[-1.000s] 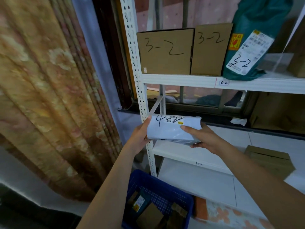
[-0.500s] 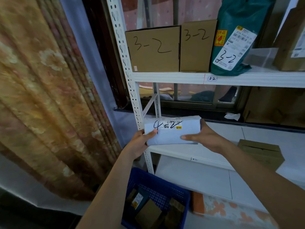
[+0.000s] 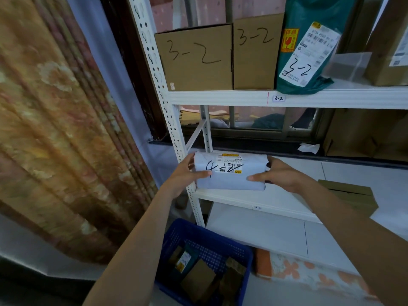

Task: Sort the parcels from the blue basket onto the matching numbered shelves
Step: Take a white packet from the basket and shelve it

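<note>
Both hands hold the white parcel [image 3: 230, 172] marked 4-2, lying longways from 9 to 3 o'clock. The left hand [image 3: 184, 175] and right hand [image 3: 281, 175] pinch its ends. It sits on the lower shelf [image 3: 242, 198] front edge.

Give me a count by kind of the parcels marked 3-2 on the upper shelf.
Brown cardboard boxes: 2, the left box and the right box
Green plastic bags: 1, the green bag
Total: 3
</note>
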`<state>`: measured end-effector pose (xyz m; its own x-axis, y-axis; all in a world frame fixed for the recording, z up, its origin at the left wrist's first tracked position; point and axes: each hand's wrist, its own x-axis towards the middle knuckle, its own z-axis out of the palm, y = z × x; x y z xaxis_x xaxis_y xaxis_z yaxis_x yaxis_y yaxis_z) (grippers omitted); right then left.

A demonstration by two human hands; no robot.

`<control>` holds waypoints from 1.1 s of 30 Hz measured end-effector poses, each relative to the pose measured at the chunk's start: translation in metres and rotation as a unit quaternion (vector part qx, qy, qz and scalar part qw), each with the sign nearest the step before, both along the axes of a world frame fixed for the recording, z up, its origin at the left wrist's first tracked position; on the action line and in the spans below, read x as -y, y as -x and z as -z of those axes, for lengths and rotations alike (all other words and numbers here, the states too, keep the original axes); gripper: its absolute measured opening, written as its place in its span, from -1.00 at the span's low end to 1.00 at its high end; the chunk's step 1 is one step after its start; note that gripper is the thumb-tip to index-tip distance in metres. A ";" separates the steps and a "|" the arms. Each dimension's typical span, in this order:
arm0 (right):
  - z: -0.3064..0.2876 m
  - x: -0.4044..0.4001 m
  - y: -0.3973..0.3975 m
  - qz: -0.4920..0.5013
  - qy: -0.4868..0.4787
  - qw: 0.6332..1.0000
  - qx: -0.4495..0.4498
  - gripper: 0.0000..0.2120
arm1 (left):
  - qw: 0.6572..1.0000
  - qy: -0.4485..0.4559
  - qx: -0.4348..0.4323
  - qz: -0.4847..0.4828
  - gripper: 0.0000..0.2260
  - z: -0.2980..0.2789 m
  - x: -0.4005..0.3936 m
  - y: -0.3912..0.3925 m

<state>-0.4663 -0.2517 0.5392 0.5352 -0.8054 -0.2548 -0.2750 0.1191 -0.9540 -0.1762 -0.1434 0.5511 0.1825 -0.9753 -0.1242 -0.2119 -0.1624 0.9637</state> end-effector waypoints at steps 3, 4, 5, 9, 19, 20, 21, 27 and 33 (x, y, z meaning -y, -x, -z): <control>0.008 0.009 -0.017 0.015 0.012 1.000 -0.013 -0.08 | 0.994 0.004 0.102 0.044 -0.16 -0.004 0.016 -0.018; 0.012 0.013 -0.024 0.021 0.011 1.000 -0.010 -0.06 | 0.988 0.004 0.140 0.062 -0.14 -0.004 0.024 -0.024; 0.015 0.016 -0.031 0.025 0.009 1.000 -0.006 -0.06 | 0.981 0.001 0.178 0.078 -0.12 -0.002 0.031 -0.032; 0.025 0.027 -0.061 0.036 0.019 0.999 -0.017 -0.18 | 0.956 -0.027 0.273 0.102 -0.10 0.012 0.059 -0.060; 0.069 0.072 -0.121 0.043 0.122 0.955 -0.269 -0.26 | 0.930 -0.023 0.333 0.155 -0.16 0.087 0.138 -0.104; 0.076 0.078 -0.125 0.041 0.135 0.946 -0.290 -0.24 | 0.921 -0.024 0.349 0.172 -0.15 0.095 0.147 -0.105; 0.084 0.083 -0.129 0.039 0.141 0.941 -0.306 -0.22 | 0.906 -0.024 0.377 0.192 -0.15 0.103 0.155 -0.106; 0.133 0.119 -0.156 0.016 0.124 0.922 -0.366 -0.20 | 0.749 -0.022 0.613 0.249 -0.41 0.148 0.200 -0.107; 0.191 0.154 -0.178 -0.020 0.134 0.904 -0.406 -0.25 | 0.722 -0.076 0.638 0.256 -0.49 0.194 0.239 -0.109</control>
